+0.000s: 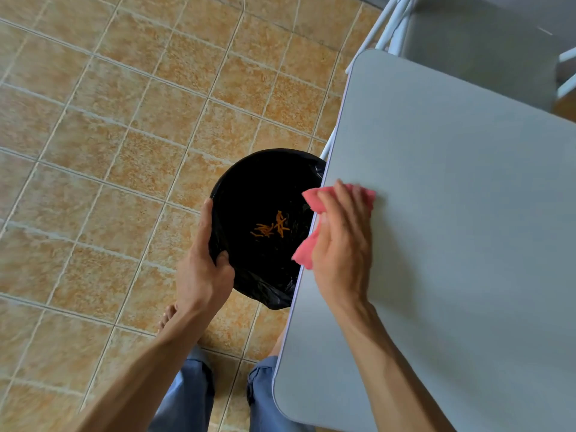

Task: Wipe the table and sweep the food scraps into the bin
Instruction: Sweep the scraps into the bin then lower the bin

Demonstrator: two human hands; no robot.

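Observation:
A round bin [249,188] lined with a black bag sits on the floor, tucked against the left edge of the grey table [461,213]. Orange food scraps [271,227] lie at the bottom of the bin. My left hand [202,269] grips the bin's near-left rim, thumb inside. My right hand [343,244] presses a pink cloth [308,244] flat at the table's left edge; part of the cloth hangs over the bin. No scraps show on the tabletop.
Tan floor tiles [109,151] spread to the left. A white-framed chair [480,35] with a grey seat stands beyond the table's far end. My legs in blue trousers [190,397] and a bare foot are below the bin.

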